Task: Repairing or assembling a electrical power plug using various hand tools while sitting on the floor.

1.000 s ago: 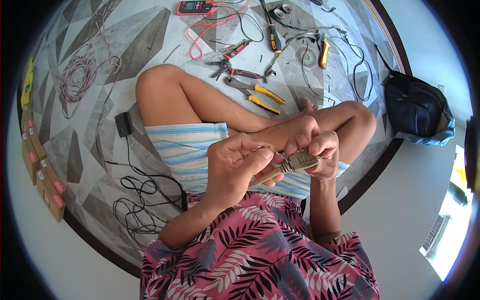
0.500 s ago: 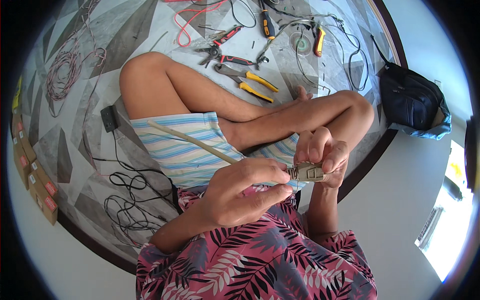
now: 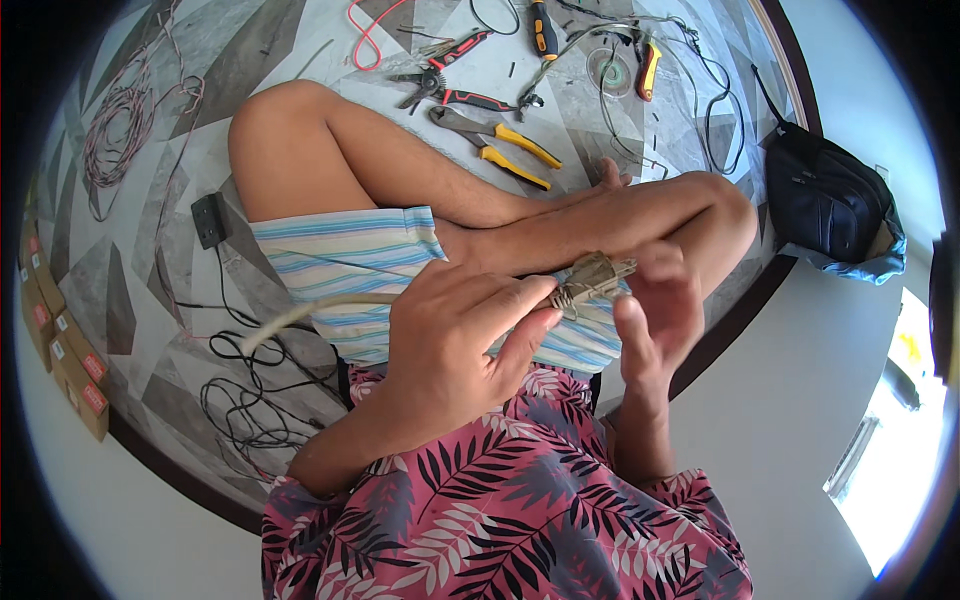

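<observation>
A beige cable connector (image 3: 596, 274) with a ribbed neck is held over my lap, tilted up to the right. My left hand (image 3: 450, 335) pinches it by the neck between thumb and fingertips. From behind this hand a short pale cable (image 3: 320, 304) sticks out to the left, its loose end smeared by motion. Just right of the connector, my right hand (image 3: 664, 312) is partly blurred, with thumb and fingers apart and nothing between them. Whether a fingertip brushes the connector, I cannot tell.
Beyond my crossed legs lie yellow-handled pliers (image 3: 500, 150), a red-and-black wire stripper (image 3: 432, 82), a screwdriver (image 3: 544, 30) and a yellow-and-red cutter (image 3: 649, 72). Coiled wire (image 3: 118, 150), a black socket (image 3: 208, 220), tangled black cable (image 3: 245, 400) and cartons (image 3: 75, 365) are left; a black bag (image 3: 825, 195) right.
My right hand has let go of the connector and opened beside it. The connector has risen and turned upward in my left hand, and the cable's loose end has swung down and left.
</observation>
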A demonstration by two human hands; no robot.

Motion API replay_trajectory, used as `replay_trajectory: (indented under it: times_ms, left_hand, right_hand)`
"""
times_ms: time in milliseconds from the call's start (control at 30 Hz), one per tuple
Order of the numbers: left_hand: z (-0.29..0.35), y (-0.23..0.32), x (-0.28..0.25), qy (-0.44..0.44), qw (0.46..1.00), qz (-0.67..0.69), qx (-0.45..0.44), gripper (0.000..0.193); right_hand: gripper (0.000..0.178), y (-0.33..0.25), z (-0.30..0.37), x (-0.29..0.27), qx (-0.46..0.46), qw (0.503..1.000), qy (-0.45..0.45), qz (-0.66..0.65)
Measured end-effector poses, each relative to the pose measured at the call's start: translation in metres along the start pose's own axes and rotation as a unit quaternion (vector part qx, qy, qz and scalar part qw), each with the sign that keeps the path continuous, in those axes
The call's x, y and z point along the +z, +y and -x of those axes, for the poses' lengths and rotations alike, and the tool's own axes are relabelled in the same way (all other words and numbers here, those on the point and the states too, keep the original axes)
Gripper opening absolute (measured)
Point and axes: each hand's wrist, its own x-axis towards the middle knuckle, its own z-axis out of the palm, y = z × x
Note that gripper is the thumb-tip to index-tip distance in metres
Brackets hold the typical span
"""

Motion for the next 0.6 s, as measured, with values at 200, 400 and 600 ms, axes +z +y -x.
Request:
replay_trajectory:
  times_ms: [200, 400, 600]
  left_hand:
    - [0.003, -0.004, 0.009, 0.015, 1.000, -0.015, 0.000, 0.027]
    - [0.005, -0.009, 0.013, 0.056, 0.998, -0.006, 0.005, 0.024]
    - [0.004, -0.008, 0.012, 0.063, 0.997, -0.036, 0.026, 0.026]
  right_hand:
    - [0.021, -0.013, 0.022, 0.009, 0.016, 0.988, -0.066, 0.140]
    - [0.015, -0.007, 0.022, 0.025, 0.052, 0.993, -0.047, 0.090]
    - [0.003, -0.008, 0.027, 0.029, 0.129, 0.991, -0.008, -0.023]
